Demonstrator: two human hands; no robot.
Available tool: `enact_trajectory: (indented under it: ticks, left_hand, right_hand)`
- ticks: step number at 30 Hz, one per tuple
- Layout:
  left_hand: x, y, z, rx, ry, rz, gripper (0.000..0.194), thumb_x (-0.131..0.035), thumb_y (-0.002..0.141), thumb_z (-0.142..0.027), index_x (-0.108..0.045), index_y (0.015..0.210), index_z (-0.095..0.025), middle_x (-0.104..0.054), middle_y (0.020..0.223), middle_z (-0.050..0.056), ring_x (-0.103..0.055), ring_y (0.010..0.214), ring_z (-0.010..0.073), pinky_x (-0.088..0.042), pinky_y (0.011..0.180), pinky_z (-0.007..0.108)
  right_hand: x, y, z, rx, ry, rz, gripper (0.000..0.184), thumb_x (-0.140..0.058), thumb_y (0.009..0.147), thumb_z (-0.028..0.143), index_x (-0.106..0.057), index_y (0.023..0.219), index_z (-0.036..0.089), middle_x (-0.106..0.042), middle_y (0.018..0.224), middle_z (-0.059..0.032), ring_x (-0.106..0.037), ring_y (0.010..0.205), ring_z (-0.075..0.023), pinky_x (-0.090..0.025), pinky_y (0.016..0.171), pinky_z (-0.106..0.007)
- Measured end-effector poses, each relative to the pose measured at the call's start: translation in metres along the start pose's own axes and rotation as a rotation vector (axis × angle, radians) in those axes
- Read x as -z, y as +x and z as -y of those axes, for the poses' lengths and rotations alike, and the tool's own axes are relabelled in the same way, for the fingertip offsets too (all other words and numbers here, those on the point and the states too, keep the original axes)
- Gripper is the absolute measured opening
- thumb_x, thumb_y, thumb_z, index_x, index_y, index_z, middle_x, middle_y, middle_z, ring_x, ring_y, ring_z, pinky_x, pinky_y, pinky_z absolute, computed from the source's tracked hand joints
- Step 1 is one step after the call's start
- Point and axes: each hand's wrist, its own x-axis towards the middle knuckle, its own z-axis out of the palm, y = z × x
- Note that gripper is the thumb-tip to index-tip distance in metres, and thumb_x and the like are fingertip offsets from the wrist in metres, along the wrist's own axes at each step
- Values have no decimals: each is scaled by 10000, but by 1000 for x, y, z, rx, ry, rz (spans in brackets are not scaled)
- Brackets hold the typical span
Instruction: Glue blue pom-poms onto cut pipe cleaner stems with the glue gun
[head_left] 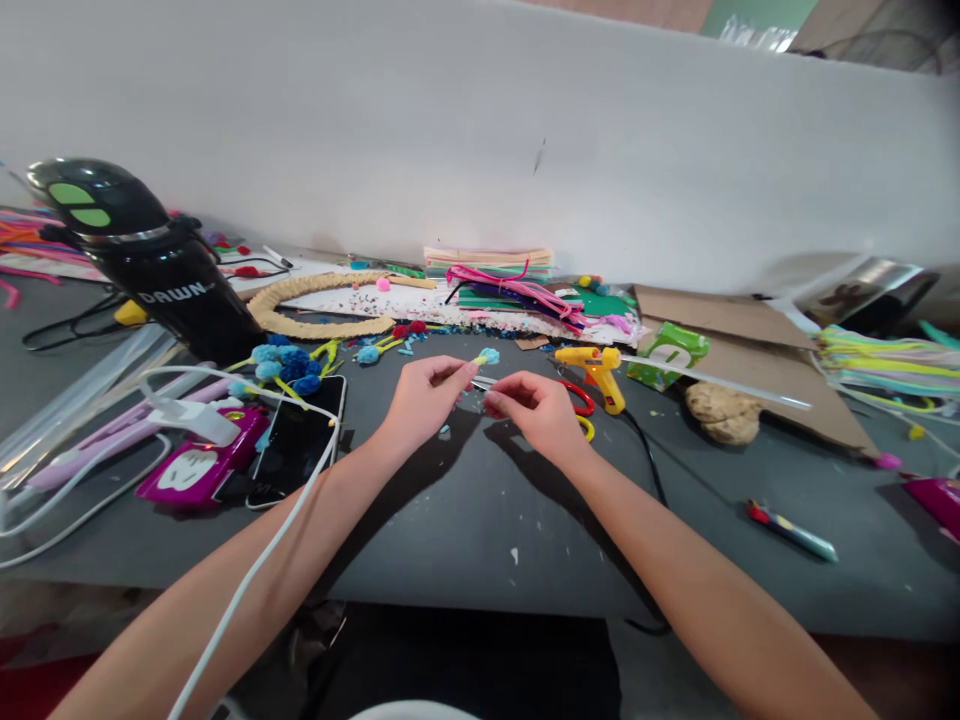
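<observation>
One blue pompom (489, 356) just beyond left fingers (466, 370)

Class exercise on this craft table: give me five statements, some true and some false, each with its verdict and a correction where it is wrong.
1. The left hand holds a piece with a light-blue fluffy tip. True.
2. The glue gun is blue and lies to the left of both hands. False: it is yellow and lies to their right.
3. The black bottle has two green ovals on its lid. True.
4. The cream braided band forms a fully closed ring. False: it is open on its right side.
5. The phone shows a brightly lit screen. False: its screen is dark.
</observation>
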Motion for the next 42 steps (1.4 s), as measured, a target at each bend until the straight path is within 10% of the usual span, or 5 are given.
enact_trajectory:
  ticks: [15, 42]
  left_hand:
    - [-14, -8, 1, -1, 25, 68, 369, -597, 860, -529, -623, 829, -162, -598, 661, 1, -518, 567, 109, -416, 535, 227]
    - [-8, -9, -7, -105, 63, 68, 323, -616, 855, -451, -676, 807, -137, -602, 666, 8, -472, 589, 113, -368, 541, 218]
  right_hand:
    - [-19, 1, -13, -72, 344, -210, 229, -788, 709, 395, -735, 838, 212, -703, 807, -14, -620, 724, -156, -519, 759, -316]
    - [-4, 2, -4, -53, 191, 10, 283, -697, 803, 448, -631, 816, 173, -562, 690, 18, -502, 626, -118, -427, 613, -256]
